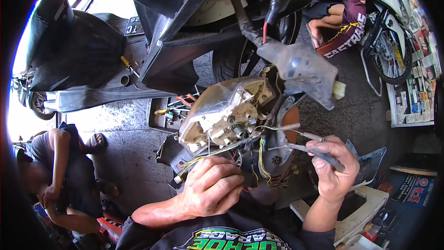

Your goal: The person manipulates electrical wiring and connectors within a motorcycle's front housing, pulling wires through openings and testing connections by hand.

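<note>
My left hand (213, 187) is closed with its fingers curled beside the wiring; whatever it may grip is hidden. Yellow wires (192, 162) with a pale connector (178, 179) pass just beyond its knuckles. Between thumb and fingers, my right hand (336, 166) pinches a slender dark grey tube-like piece (329, 159), whose thin end points left towards the wiring harness (262, 150). A pale-sleeved wire (311, 136) runs close to those fingertips. Beyond both hands lies a headlight assembly (226, 115), its clear lens facing away and the dusty back with bulb sockets turned towards me.
Overhead hangs a grey plastic cover (303, 67) on thick cables, beside black motorcycle bodywork (171, 55). A tool tray (159, 113) lies behind the headlight. One person sits at left (62, 166), another crouches at the far right (340, 9). A pale frame (365, 215) stands near right.
</note>
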Tool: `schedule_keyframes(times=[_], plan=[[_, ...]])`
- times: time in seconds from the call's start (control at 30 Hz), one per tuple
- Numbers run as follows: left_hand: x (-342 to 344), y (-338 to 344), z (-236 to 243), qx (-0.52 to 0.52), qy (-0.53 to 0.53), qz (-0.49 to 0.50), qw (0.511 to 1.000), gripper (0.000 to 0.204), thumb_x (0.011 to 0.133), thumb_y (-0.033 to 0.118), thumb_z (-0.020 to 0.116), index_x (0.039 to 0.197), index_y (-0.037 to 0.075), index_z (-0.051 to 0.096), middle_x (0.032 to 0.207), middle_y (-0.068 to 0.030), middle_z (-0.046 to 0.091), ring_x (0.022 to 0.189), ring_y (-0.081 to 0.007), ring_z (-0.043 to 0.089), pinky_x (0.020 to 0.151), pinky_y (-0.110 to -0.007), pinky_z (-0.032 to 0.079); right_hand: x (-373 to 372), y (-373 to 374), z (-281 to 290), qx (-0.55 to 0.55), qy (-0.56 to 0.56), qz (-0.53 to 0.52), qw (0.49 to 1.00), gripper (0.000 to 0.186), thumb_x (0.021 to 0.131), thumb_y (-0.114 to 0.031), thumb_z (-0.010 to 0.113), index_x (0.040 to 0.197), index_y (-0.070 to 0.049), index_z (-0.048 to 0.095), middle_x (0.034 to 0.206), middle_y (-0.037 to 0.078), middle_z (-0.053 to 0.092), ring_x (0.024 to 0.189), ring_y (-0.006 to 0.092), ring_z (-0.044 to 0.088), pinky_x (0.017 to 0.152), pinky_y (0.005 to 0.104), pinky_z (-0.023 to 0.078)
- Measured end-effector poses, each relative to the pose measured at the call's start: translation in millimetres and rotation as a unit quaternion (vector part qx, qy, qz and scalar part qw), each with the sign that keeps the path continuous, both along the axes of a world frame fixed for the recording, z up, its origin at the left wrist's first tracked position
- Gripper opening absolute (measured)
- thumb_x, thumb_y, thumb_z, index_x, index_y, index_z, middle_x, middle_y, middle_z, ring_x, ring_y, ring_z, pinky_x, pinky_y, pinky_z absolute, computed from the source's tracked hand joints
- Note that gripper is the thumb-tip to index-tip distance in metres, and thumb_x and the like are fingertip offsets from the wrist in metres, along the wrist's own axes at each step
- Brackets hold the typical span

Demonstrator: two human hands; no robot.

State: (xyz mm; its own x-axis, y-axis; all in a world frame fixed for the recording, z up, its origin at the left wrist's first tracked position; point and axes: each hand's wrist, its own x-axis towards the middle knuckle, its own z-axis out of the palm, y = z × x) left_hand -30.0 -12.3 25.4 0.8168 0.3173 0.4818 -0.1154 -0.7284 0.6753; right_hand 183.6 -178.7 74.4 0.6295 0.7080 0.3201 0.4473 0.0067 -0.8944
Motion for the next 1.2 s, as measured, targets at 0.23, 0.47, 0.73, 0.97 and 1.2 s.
schedule_keyframes(times=[0.23,0.47,0.73,0.97,1.2], plan=[[16.6,-4.7,4.9,-0.015,-0.004,-0.005,1.000,0.023,0.074,0.003,0.076,0.096,0.004,0.071,0.096,-0.0121,0.071,0.086,-0.0315,0.068,0.078,-0.041,0.056,6.7,4.2,-4.9,0.013,0.034,0.037,0.999,0.020,0.091,0.008,0.069,0.110,0.005,0.072,0.107,0.016,0.072,0.088,0.0163,0.070,0.077,0.0267,0.057],[34.1,-7.9,31.5,-0.074,-0.018,-0.009,0.997,0.024,0.077,0.002,0.075,0.101,0.002,0.071,0.098,-0.0133,0.072,0.086,-0.0307,0.069,0.077,-0.040,0.057,8.6,6.1,1.8,-0.025,-0.032,0.045,0.998,0.020,0.093,0.000,0.071,0.112,0.003,0.072,0.106,0.015,0.072,0.088,0.0195,0.072,0.078,0.0289,0.058],[70.6,-17.3,54.8,-0.266,-0.060,-0.024,0.962,0.034,0.088,0.007,0.076,0.120,-0.003,0.067,0.103,-0.0139,0.069,0.089,-0.0231,0.068,0.081,-0.034,0.055,-5.0,10.3,7.5,-0.036,-0.072,0.015,0.997,0.024,0.085,0.007,0.075,0.108,0.001,0.074,0.102,0.015,0.073,0.086,0.0216,0.071,0.073,0.0311,0.056],[71.4,-15.5,39.6,-0.386,-0.061,-0.083,0.917,0.023,0.099,0.008,0.069,0.116,-0.007,0.067,0.107,-0.0126,0.068,0.093,-0.0167,0.065,0.085,-0.030,0.052,-16.6,11.6,19.0,-0.084,-0.108,0.014,0.991,0.024,0.082,0.006,0.077,0.105,0.002,0.073,0.098,0.014,0.071,0.082,0.0251,0.070,0.071,0.0340,0.056],[69.8,-15.7,33.7,-0.481,-0.084,-0.088,0.868,0.014,0.102,0.010,0.065,0.108,-0.002,0.070,0.101,-0.0089,0.067,0.091,-0.0138,0.062,0.081,-0.028,0.050,-19.6,22.9,17.3,-0.019,-0.152,0.050,0.987,0.026,0.087,-0.012,0.079,0.108,-0.001,0.068,0.098,0.013,0.070,0.085,0.0294,0.068,0.073,0.0360,0.055]])
